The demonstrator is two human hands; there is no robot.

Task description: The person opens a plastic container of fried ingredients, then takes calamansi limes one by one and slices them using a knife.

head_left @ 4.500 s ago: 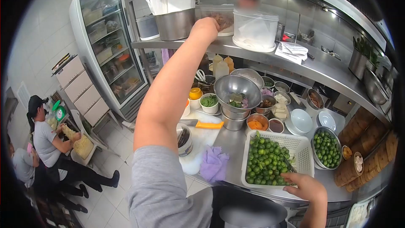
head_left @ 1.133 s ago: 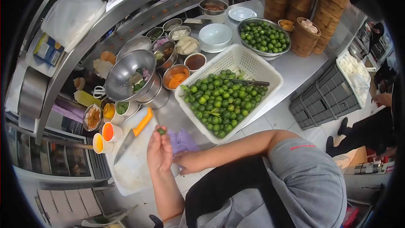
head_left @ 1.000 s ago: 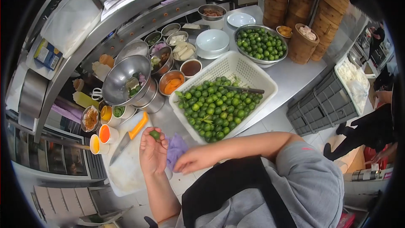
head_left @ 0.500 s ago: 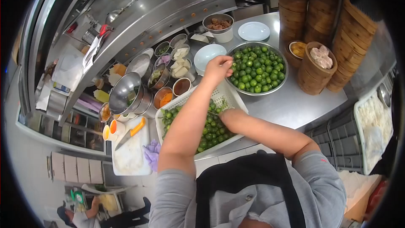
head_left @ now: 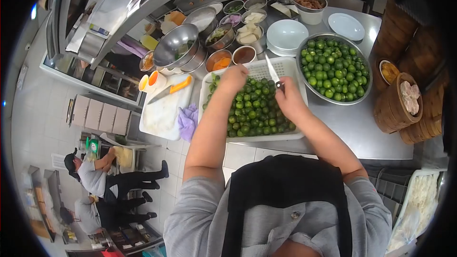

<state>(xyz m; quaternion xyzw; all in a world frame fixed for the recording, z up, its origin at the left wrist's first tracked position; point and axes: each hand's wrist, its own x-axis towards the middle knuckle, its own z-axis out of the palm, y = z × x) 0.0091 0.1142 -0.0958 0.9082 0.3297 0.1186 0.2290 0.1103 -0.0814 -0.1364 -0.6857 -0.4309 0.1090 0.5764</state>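
Observation:
My right hand (head_left: 291,101) is closed round the dark handle of a small knife (head_left: 273,70), its blade pointing up and away over the basket. Fingers bent together, my left hand (head_left: 234,79) is above the left part of the same basket; whatever it may hold is hidden. Beneath both hands is a white plastic basket (head_left: 301,74) holding many small green limes (head_left: 254,106), some with bits of stem. To the right of the basket, a steel bowl (head_left: 333,99) is heaped with more green limes (head_left: 335,69).
Left of the basket are a white cutting board (head_left: 159,118) with a yellow-handled knife (head_left: 173,87), and a purple cloth (head_left: 188,123). Behind stand bowls of ingredients (head_left: 221,38) and white plates (head_left: 287,34). Bamboo steamers (head_left: 392,109) are at right. Two people (head_left: 95,176) work at lower left.
My left hand has moved from the rim of the lime bowl back over the basket. My right hand has lifted, so the knife blade now shows clearly. The view has shifted.

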